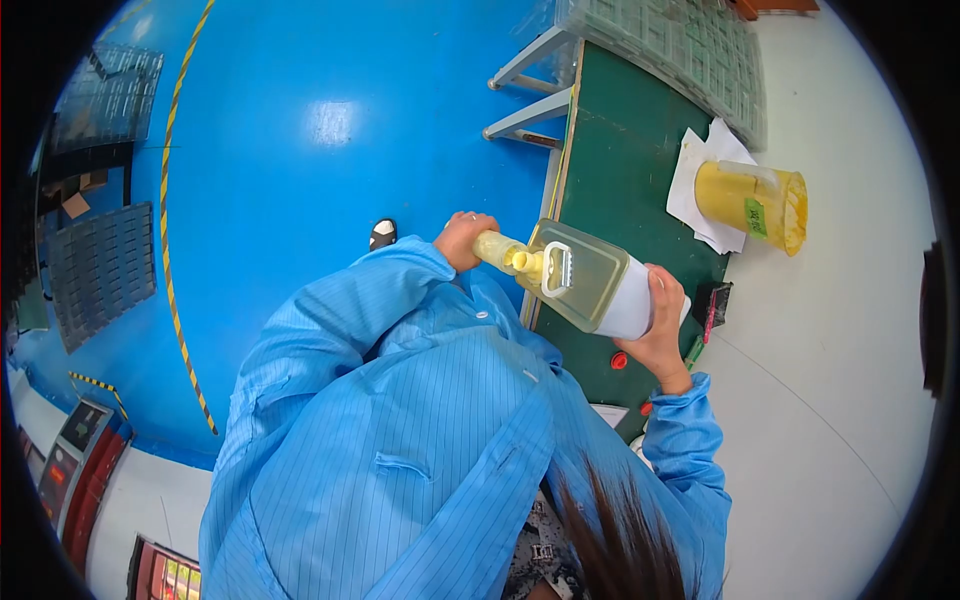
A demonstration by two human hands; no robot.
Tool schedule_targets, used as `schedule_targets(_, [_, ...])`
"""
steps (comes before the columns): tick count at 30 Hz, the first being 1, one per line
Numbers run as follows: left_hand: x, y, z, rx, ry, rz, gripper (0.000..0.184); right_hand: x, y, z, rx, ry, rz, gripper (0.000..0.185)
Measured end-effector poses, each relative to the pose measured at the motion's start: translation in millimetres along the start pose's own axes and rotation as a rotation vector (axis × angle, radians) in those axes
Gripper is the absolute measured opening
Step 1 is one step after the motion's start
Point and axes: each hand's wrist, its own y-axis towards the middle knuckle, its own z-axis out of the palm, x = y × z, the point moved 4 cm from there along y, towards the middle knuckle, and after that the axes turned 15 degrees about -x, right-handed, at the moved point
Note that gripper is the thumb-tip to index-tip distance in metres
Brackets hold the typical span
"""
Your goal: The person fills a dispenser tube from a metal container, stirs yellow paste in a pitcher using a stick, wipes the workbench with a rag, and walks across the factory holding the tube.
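Observation:
My left hand (pixel 467 240) is wrapped round a small pale-yellow bottle (pixel 497 251), held beyond the green table's left edge. The bottle's mouth is close to the yellow spout of a large translucent jug (pixel 583 275); whether they touch is unclear. The jug is tipped with its spout toward the bottle, and its white handle faces up. My right hand (pixel 657 337) grips the jug near its white base. A red cap (pixel 619 360) lies on the green table (pixel 625 150), just below the jug in view.
A yellow container (pixel 750 203) with a green label stands by white paper (pixel 688 185) at the right. Clear plastic trays (pixel 680 55) are stacked at the table's far end. A black box (pixel 713 303) is right of my right hand. Metal table legs (pixel 530 115) reach over the blue floor.

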Motion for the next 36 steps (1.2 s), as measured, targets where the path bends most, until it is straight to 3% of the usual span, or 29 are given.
schedule_targets(10, [45,-17,-6,0.0,0.162,-0.23,0.046,29,28,32,0.094,-0.143,-0.025,0.1])
schedule_targets(13, [48,-21,-10,-0.034,0.221,-0.173,0.04,31,29,37,0.121,-0.172,-0.037,0.101])
schedule_targets(26, [52,-17,-7,-0.027,0.186,-0.228,0.046,48,33,38,0.159,-0.187,0.012,0.118])
schedule_targets(36, [62,-21,-3,-0.043,0.294,-0.202,0.044,56,30,52,0.137,-0.347,-0.06,0.113])
